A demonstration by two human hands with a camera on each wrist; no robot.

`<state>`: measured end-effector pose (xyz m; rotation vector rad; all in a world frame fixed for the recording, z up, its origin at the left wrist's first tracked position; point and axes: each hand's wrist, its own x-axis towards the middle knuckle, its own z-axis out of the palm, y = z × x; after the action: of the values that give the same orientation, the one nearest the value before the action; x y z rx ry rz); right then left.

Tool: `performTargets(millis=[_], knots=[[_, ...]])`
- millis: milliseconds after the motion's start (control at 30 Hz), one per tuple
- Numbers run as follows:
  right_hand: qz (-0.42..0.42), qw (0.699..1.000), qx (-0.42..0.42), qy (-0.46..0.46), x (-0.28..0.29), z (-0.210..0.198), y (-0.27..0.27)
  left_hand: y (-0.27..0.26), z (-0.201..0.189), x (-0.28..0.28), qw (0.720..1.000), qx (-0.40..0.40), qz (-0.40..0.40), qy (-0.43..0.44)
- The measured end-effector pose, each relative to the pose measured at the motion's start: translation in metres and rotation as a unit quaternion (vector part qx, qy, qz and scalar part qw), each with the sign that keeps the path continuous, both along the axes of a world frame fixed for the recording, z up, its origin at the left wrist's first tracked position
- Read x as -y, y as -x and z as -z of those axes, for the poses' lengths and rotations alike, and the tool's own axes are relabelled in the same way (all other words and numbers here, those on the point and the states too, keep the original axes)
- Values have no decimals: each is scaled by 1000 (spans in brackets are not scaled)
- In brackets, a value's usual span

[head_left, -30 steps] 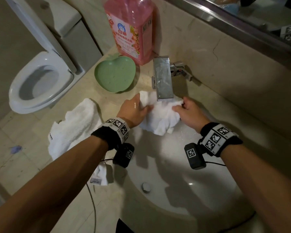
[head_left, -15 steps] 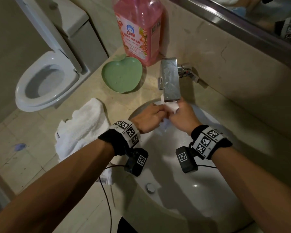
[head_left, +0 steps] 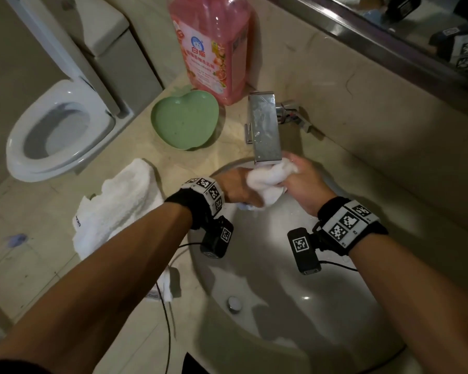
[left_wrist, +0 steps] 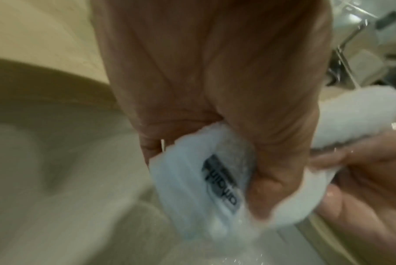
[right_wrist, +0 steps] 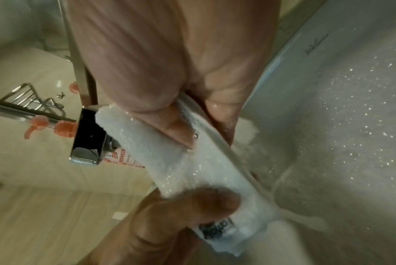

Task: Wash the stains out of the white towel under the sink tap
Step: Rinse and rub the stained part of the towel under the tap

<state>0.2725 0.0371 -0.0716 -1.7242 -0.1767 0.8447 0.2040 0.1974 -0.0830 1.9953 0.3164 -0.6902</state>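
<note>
White towel (head_left: 268, 182) bunched into a wet roll at centre frame of the head view, directly beneath the spout of the steel tap (head_left: 265, 130) and above the far rim of the sink (head_left: 281, 306). Left hand (head_left: 235, 188) clamped on the lower left end of the roll, right hand (head_left: 304, 182) clamped on the upper right end, both with fingers curled tight around the cloth, the two hands close together with the roll bridging them.

In the left wrist view: towel (left_wrist: 206, 179) bulging out below the closed left hand (left_wrist: 215, 89), a dark printed label facing the camera at lower centre, thumb (left_wrist: 272, 179) pressed across the cloth just right of the label; more cloth running off to the upper right; fingers (left_wrist: 363, 170) of the other hand at the right edge, under the cloth.

In the right wrist view: towel (right_wrist: 192, 161) stretched diagonally from centre left down to lower right, glistening with water; right hand (right_wrist: 169, 62) gripping the upper end, thumb pressed on top of the cloth; left hand (right_wrist: 181, 215) wrapped around the lower end, label just beyond its fingertips. Tap (right_wrist: 88, 136) spout at left of centre, touching or just behind the upper end of the cloth.

On the counter, left of centre in the head view: a second white towel (head_left: 119, 206) in a heap, a green apple-shaped dish (head_left: 184, 120) and a pink detergent bottle (head_left: 211, 47) at upper centre. Toilet (head_left: 57, 130) at upper left.
</note>
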Motion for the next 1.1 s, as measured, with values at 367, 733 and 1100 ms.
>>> performTargets(millis=[367, 733, 1100], knots=[[-117, 984, -94, 92, 13, -4, -3, 1, -8, 4, 941, 166, 50, -291], [-191, 925, 261, 199, 0, -2, -8, -1, -14, -7, 998, 10, 21, -62], [-117, 990, -13, 82, 24, -12, -14, -2, -18, 6, 931, 232, 68, -272]])
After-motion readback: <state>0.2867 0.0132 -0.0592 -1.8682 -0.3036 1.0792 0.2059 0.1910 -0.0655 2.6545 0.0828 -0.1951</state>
